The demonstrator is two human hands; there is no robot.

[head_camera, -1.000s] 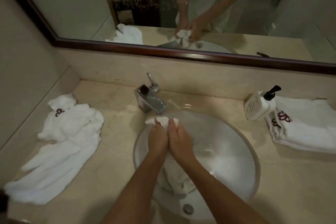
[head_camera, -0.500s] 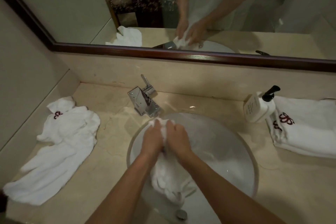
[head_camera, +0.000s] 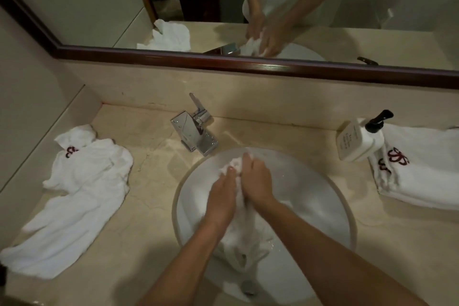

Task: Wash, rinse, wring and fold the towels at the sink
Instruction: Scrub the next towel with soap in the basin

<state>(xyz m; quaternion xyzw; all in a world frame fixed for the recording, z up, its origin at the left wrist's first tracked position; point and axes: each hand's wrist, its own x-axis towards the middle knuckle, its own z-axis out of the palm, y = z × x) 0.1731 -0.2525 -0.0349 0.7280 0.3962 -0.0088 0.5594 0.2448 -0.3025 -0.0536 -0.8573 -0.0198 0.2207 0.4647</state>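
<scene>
Both hands have slid nearer the faucet [head_camera: 196, 131] since a second ago, bunching more cloth. Left hand [head_camera: 223, 196] and right hand [head_camera: 255, 181] press together at frame centre, fingers curled tight around the wet towel [head_camera: 244, 238], which trails down into the sink [head_camera: 330, 206]. Crumpled towel [head_camera: 74, 201] lies on the table [head_camera: 139, 243] at left; folded towels [head_camera: 422, 169] and soap bottle [head_camera: 357, 139] at right.
</scene>
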